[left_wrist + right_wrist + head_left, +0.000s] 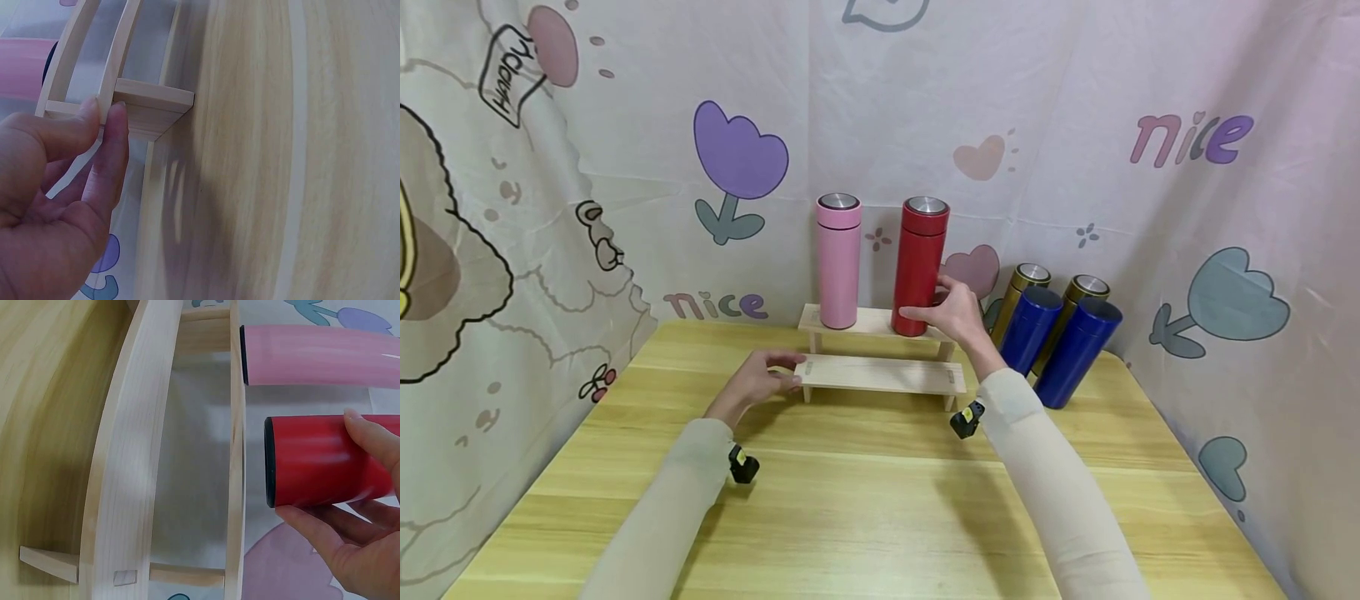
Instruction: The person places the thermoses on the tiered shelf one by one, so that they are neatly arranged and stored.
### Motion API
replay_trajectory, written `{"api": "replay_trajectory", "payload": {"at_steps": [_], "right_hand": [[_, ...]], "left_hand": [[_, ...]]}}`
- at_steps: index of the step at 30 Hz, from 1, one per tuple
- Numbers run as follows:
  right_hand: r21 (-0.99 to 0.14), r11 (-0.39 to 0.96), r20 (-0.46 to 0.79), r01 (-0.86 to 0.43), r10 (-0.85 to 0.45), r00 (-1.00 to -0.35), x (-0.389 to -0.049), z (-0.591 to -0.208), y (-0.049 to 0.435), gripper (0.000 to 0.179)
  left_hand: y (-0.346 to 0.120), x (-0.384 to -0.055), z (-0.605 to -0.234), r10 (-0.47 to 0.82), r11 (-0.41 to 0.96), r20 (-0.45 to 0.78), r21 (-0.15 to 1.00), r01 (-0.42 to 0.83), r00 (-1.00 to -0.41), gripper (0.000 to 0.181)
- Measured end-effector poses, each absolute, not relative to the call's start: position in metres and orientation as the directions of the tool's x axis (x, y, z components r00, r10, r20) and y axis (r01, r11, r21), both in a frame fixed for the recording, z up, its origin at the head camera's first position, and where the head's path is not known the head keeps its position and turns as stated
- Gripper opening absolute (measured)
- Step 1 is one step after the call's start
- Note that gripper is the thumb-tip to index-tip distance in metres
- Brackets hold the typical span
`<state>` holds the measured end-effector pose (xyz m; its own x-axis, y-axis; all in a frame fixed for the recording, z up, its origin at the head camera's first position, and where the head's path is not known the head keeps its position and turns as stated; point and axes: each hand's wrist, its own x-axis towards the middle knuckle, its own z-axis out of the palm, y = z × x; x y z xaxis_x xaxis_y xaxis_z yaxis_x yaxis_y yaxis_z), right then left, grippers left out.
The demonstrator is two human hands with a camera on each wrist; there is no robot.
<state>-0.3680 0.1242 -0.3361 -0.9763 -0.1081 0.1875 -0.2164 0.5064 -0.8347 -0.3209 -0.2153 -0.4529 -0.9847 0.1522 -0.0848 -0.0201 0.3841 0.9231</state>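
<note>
The right hand [955,315] grips the red bottle [919,258] low on its body, thumb and fingers curled round it, at 1 o'clock from the middle of the wooden rack's lower board [880,375]. The left hand [758,383], at 9 o'clock, pinches that board's end between thumb and fingers. Only the right wrist view shows the red bottle's black base [270,462], just clear of the upper board [872,318]. The pink bottle [838,271] stands upright there at 11 o'clock. Near 3 o'clock, two gold bottles [1015,296] cluster behind two blue cylinders [1078,354] on the wood-grain table [820,517]. Pale cloth [865,100] printed with flowers and "nice" hangs beyond.
</note>
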Motion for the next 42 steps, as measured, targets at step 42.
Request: {"api": "replay_trajectory", "payload": {"at_steps": [42], "right_hand": [[-0.86,0.47,0.195,-0.199,-0.057,-0.979,-0.386,-0.349,0.101,0.077]], "left_hand": [[-0.216,-0.321,-0.453,0.162,0.376,-0.08,0.927,-0.014,-0.984,0.047]]}}
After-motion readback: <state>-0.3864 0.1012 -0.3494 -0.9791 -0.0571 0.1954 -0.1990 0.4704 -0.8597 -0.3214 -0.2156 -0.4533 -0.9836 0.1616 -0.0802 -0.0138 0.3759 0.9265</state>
